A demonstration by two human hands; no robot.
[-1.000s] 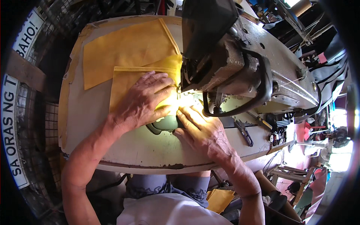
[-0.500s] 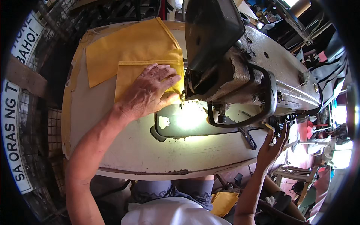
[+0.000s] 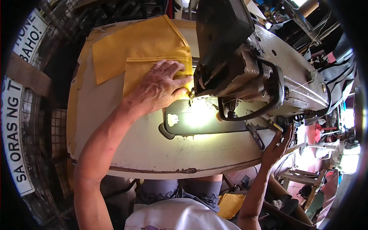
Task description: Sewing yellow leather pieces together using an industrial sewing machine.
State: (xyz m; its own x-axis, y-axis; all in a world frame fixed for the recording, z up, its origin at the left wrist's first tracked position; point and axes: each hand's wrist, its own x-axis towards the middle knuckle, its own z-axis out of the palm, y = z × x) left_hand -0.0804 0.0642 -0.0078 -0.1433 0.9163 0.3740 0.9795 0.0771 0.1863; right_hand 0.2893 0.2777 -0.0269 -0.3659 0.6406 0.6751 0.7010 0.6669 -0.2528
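My left hand (image 3: 161, 86) presses down on a yellow fabric piece (image 3: 132, 74), palm down and fingers stretched out. The piece has a stitched upper hem and overlaps a larger angled yellow panel (image 3: 126, 48). Its right edge lies at the needle area of a worn brown sewing machine (image 3: 291, 73), under a bright lamp spot. Part of the cloth is hidden beneath my hand. At the machine's right end, my right hand (image 3: 276, 147) is raised beside the dark handwheel (image 3: 298, 119), with thumb and fingers apart. Whether the fingertips touch the wheel is hard to make out.
The pale sewing table (image 3: 134, 153) has a chipped front edge. A black flat tool (image 3: 255, 137) and a thin yellow-handled tool (image 3: 275, 125) lie near my right hand. More folded yellow fabric (image 3: 231, 205) sits below the table. Wire mesh (image 3: 59, 132) stands at the left.
The view has shifted slightly, moving the table and machine a little to the right in the picture. My left hand stays on the cloth; its fingers are a bit more spread. My right hand remains by the handwheel.
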